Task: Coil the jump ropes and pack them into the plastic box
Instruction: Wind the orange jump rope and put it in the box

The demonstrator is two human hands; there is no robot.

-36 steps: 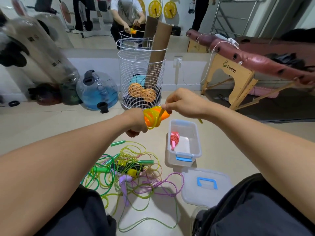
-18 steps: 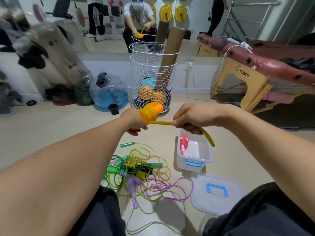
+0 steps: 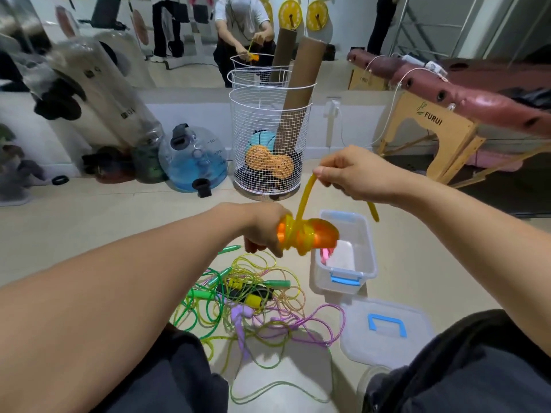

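The left hand (image 3: 264, 231) is gripping the orange handles (image 3: 310, 235), lying level and pointing right above the box's (image 3: 368, 257) left edge. The right hand (image 3: 354, 177) is pinching the yellow rope (image 3: 305, 201), winding upward. One pink rope (image 3: 325, 253) is sitting packed; a tangled pile (image 3: 247, 296) is waiting on the floor (image 3: 119, 228).

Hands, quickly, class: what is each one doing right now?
Left hand: grips the orange handles wrapped in yellow rope.
Right hand: pinches the yellow rope's free end.
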